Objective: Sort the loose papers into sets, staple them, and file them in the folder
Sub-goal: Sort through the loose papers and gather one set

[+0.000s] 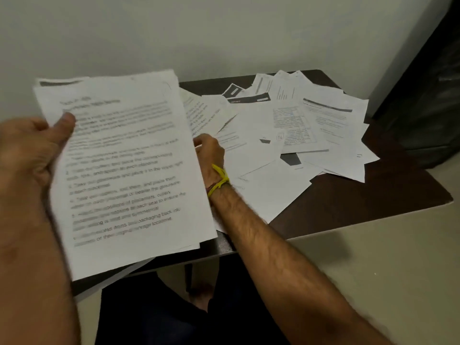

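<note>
Head view, one frame. Left hand (32, 148), at the left edge of the frame, is gripping a sheaf of printed sheets (129, 170) by its left margin, thumb lying across the top page, fingers curled behind. The sheaf is being held tilted above the near left end of the table (361, 202), covering much of the left half of the frame; its text is blurred.

Right hand (209, 150), at frame centre, is reaching in from the lower right, forearm running diagonally across the table's near edge. It is partly hidden behind the sheaf's right edge, so whether its fingers are pinching a page or lying loose cannot be told. A yellow thread band (220, 180) is circling the wrist.

Loose papers (298, 130) are lying fanned and overlapping across the dark table in the centre and right of the frame, several showing tables and dark header bars. A dark upright surface (428, 83) is standing at the right edge. A pale wall (199, 33) is filling the top.
</note>
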